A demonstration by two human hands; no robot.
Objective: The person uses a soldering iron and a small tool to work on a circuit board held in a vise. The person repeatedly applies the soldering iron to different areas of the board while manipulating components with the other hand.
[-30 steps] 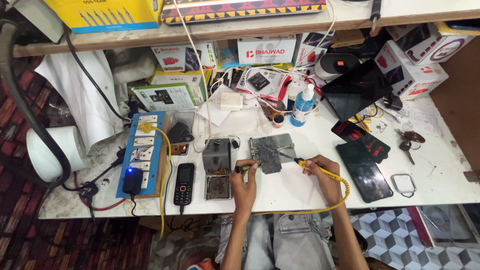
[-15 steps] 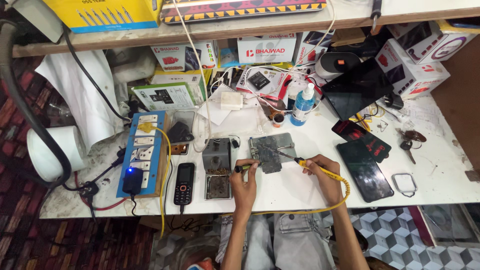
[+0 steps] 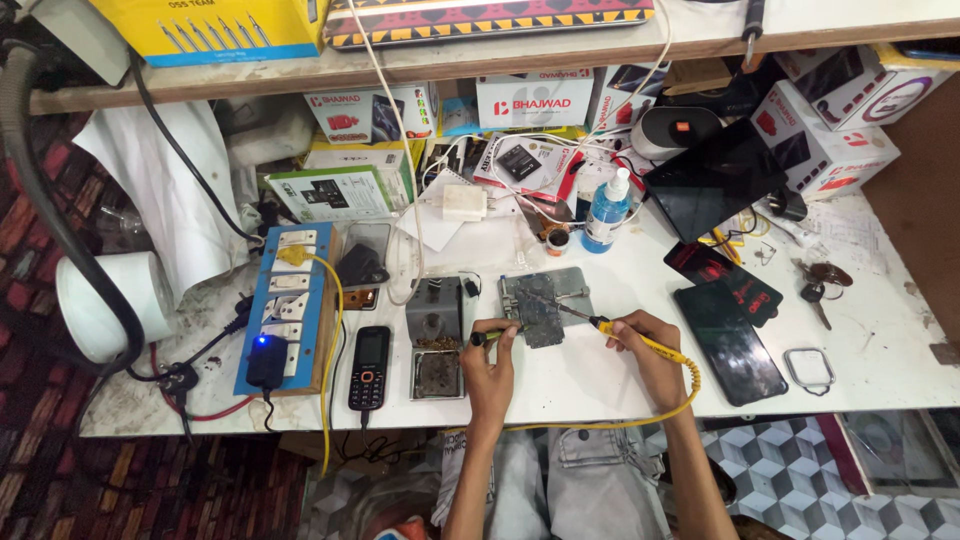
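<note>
A grey metal holder plate with a circuit board lies on the white workbench. My right hand grips a yellow-handled soldering iron whose tip touches the board from the right. Its yellow cord loops back past my wrist. My left hand holds a thin dark tool against the plate's left edge. Both forearms reach up from the bench's front edge.
A grey soldering stand and a black keypad phone lie left of my hands, with a blue socket board beyond. Dark phones, keys, a blue bottle, a tablet and boxes crowd the right and back.
</note>
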